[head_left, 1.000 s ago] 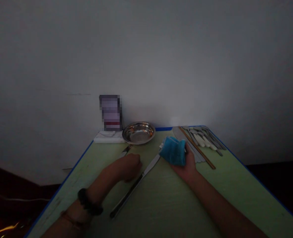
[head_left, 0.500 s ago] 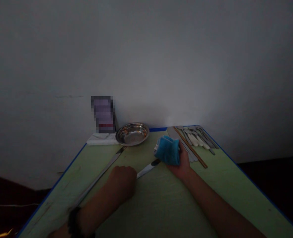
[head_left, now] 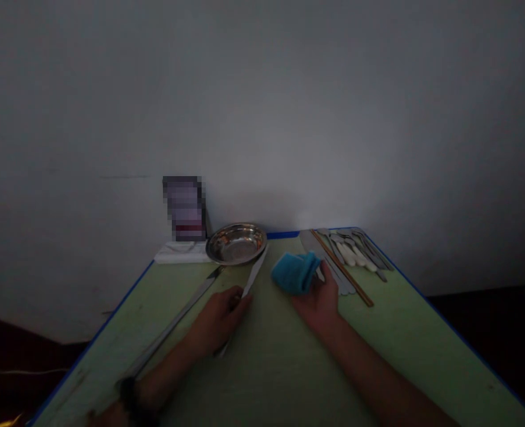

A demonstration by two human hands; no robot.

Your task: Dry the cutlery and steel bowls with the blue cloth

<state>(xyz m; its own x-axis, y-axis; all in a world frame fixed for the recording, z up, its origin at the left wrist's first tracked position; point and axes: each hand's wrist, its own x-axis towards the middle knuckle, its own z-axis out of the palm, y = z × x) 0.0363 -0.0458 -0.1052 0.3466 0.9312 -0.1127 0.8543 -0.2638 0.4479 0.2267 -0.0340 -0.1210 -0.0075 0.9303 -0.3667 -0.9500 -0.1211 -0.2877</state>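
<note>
My left hand (head_left: 220, 320) is closed around a flat, shiny metal utensil that looks like a table knife (head_left: 254, 274). Its narrow end points up toward the steel bowl (head_left: 236, 244), and its other end shows below my fingers. In my right hand (head_left: 320, 296) is a folded blue cloth (head_left: 293, 274), gripped by its right side. The cloth and the knife are apart. A long metal utensil (head_left: 173, 323) lies to the left of my left hand, its near end partly hidden by my wrist.
Right of the cloth lie flat metal pieces (head_left: 341, 281), brown chopsticks (head_left: 346, 276) and several spoons and forks, some with white handles (head_left: 354, 256). A blurred-out upright panel (head_left: 186, 207) stands on a white block (head_left: 180, 254) at the back left. The wall (head_left: 262, 118) rises behind the green table (head_left: 280, 367).
My left hand has turned the knife from pointing right toward the cloth to pointing up toward the bowl. My right hand has shifted slightly left, and the cloth has changed shape.
</note>
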